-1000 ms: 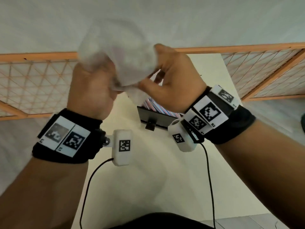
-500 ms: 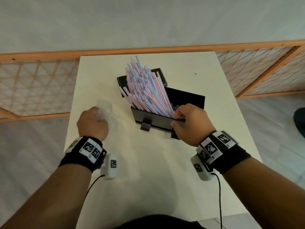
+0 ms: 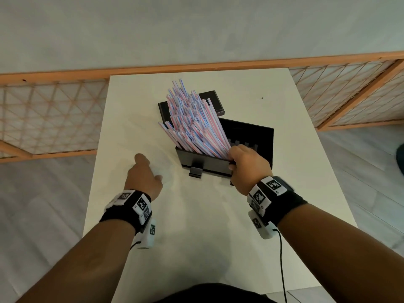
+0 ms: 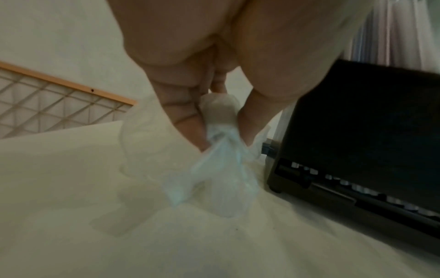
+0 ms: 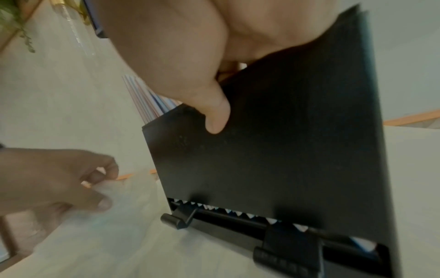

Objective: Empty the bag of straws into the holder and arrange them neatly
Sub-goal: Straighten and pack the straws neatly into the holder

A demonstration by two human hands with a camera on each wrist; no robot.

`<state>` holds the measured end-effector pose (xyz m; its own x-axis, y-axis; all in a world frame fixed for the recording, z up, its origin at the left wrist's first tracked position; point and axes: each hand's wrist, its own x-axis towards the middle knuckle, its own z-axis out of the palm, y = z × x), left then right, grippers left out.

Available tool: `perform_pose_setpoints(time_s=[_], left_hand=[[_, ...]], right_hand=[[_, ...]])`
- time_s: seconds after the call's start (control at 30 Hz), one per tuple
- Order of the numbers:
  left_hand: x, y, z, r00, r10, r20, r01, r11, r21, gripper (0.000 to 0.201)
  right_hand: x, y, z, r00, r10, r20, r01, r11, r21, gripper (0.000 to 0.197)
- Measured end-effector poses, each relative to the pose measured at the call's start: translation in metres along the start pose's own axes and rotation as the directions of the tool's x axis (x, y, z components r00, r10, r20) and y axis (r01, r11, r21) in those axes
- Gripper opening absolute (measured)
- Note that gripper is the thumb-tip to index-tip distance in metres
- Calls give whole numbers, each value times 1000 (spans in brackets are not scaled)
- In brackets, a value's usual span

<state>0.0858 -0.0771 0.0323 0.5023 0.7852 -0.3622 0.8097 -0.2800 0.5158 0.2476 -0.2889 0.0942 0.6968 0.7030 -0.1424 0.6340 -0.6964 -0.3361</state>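
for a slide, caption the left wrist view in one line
Left hand holds the crumpled clear bag on the white table, beside the black holder.

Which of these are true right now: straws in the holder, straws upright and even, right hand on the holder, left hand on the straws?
1. The straws are in the holder. True.
2. The straws stand upright and even. False: they lean away to the far left, fanned out with uneven ends.
3. The right hand grips the holder's near wall. True.
4. The left hand is on the straws. False: it pinches the crumpled bag on the table, left of the holder.
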Motion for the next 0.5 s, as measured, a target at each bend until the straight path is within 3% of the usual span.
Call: perform_pose_setpoints(time_s=[0.13,0.33,0.4,0.5], left_hand=[[1,-4,-3,993,109,-48,-103,988,115,36],[0,-21,-10,974,221,-57,-191,925,327,46],[-1,-20,-11,981,186,-49,-165,946,279,42],[-4,-15,-9,983,179,-48,-170,973,159,51]], right_hand=[[-19,5,8,996,-86,-37,86,996,2,14],[-40,10,20,975,-211,-68,208,977,-51,35],[-42,11,21,972,-223,-73,220,974,-49,36],[-42,10,19,977,-206,-47,204,978,-44,34]])
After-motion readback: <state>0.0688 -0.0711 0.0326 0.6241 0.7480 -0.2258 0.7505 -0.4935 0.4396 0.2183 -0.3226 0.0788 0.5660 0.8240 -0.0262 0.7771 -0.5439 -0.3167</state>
